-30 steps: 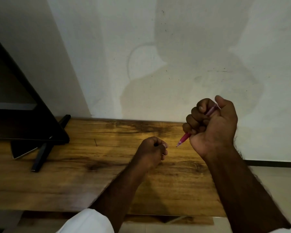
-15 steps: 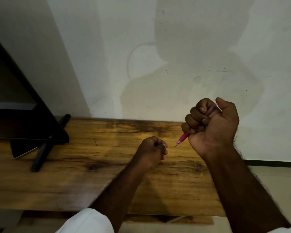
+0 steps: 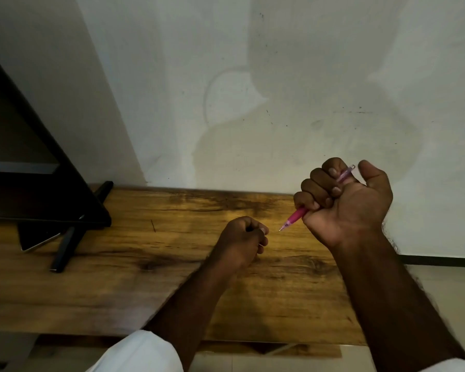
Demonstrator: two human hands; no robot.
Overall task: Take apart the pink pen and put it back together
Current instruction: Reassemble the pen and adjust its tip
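Note:
My right hand is raised above the wooden table and is closed in a fist around the pink pen. The pen's pink grip and metal tip stick out below the fist, pointing down-left. Its pale translucent back end shows above the fingers, and my thumb is lifted clear of it. My left hand rests lower over the table, curled into a loose fist. Its fingertips are just left of the pen tip, not touching it. Whether it holds a small part I cannot tell.
A black monitor on a black stand fills the left side of the table. A dark flat phone-like object lies under it. A pale wall rises directly behind the table. The floor lies beyond the table's right end.
My right thumb has lifted off the pen's back end, which now shows above the fingers. My left hand has stayed in place.

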